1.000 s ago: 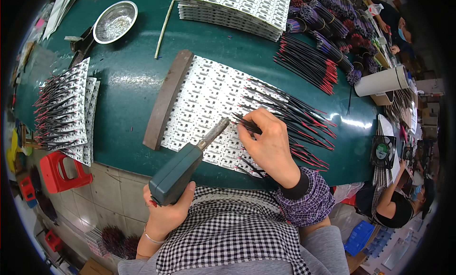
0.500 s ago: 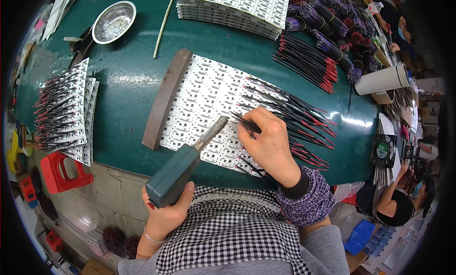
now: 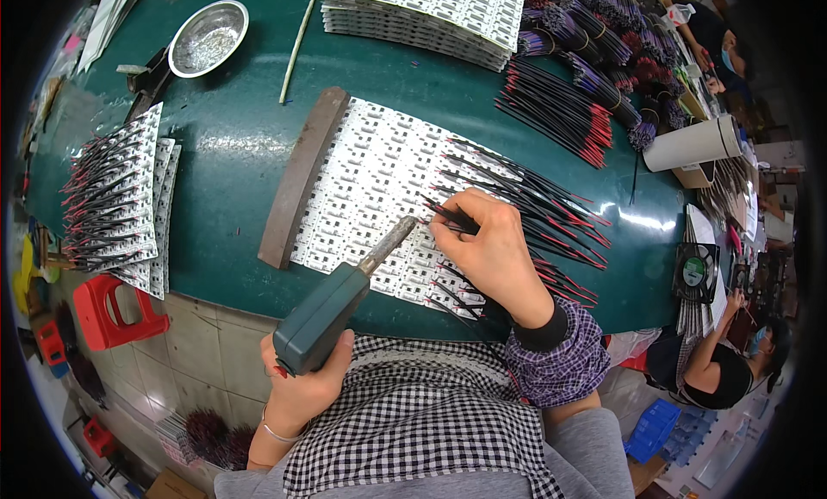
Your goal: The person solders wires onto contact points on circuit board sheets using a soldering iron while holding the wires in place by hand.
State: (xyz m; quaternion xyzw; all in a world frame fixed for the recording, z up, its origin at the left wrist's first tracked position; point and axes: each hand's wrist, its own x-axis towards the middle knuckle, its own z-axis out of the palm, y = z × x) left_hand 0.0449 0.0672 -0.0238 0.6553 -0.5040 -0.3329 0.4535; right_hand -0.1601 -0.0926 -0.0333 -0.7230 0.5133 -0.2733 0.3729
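Note:
A white circuit board panel [image 3: 370,167] lies on the green table, its left edge along a brown bar [image 3: 300,184]. Black wires with red ends [image 3: 538,202] fan out from its right part. My left hand [image 3: 308,389] is closed round the handle of a dark green soldering gun [image 3: 323,318]. The gun's metal tip points up and right, close over the panel just left of my right fingers. My right hand [image 3: 498,253] pinches black wires [image 3: 450,216] near the panel surface; how many it holds is hidden. Several wires show below that hand.
Stacked panels [image 3: 422,21] stand at the back, beside loose black wires [image 3: 556,111] and tied bundles [image 3: 594,42]. Wired panels [image 3: 116,206] lie left, below a metal bowl [image 3: 208,39]. A small fan [image 3: 696,271] stands right; another person [image 3: 724,361] sits beyond it.
The soldering gun and my left hand have shifted slightly right. My right hand has moved a little, still pinching wires. More wires now show below it near the panel's front edge.

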